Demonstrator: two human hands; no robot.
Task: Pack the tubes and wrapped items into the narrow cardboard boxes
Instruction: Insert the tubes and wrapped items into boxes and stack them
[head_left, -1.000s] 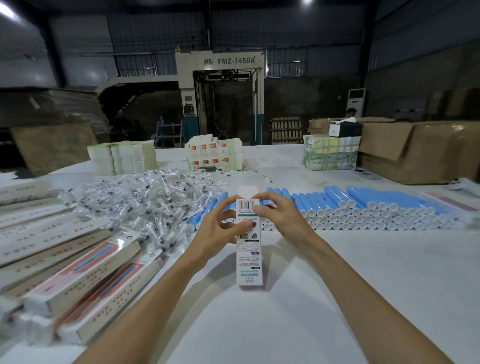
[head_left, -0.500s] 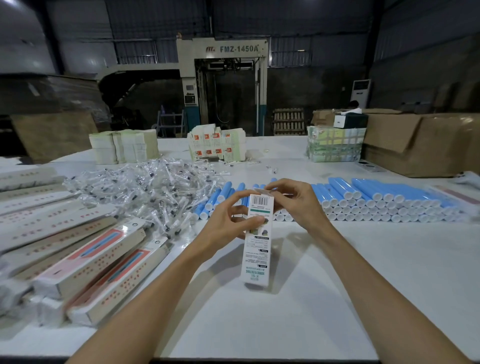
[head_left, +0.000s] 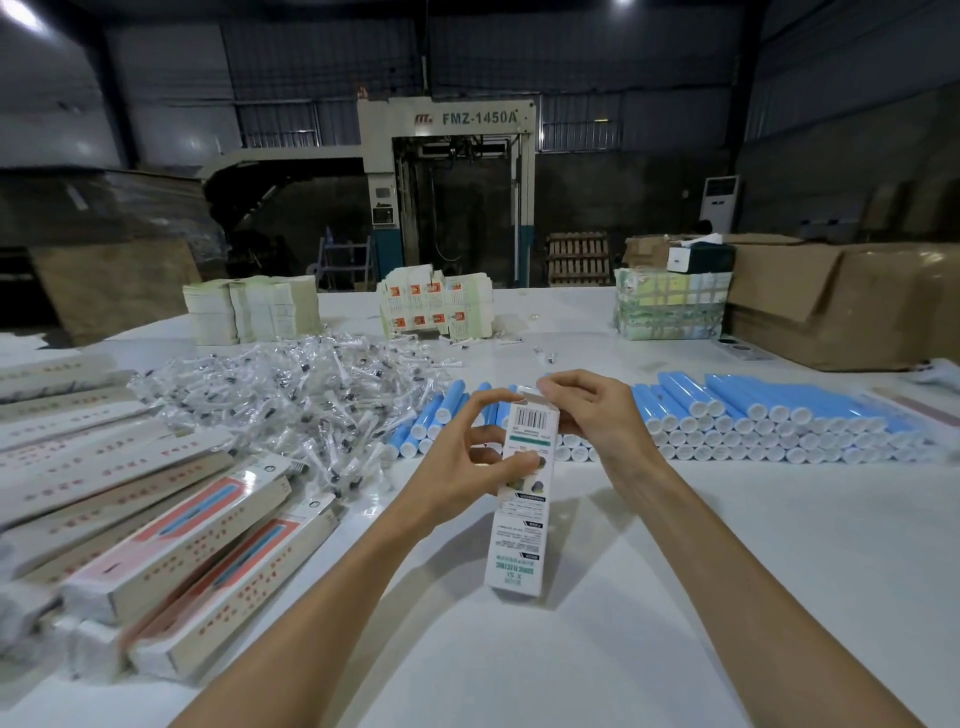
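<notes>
A narrow white cardboard box (head_left: 519, 525) with a barcode stands tilted in the middle of the white table (head_left: 727, 571), its lower end near the surface. My left hand (head_left: 462, 462) grips its upper part from the left. My right hand (head_left: 592, 415) pinches the top flap from the right. Blue tubes (head_left: 753, 415) with white caps lie stacked in a long row behind my hands. A heap of clear wrapped items (head_left: 291, 405) lies to the left of the tubes.
Packed narrow boxes (head_left: 171, 545) lie piled along the left edge. Stacks of flat cartons (head_left: 249, 309) and printed cartons (head_left: 434, 306) stand at the back, with a wrapped bundle (head_left: 667, 306) and big brown boxes (head_left: 841, 301) at the right. A large machine (head_left: 447, 197) stands behind the table.
Both hands have lifted the box's top end and tilted it up from lying flat. My right fingers have shifted onto the top flap.
</notes>
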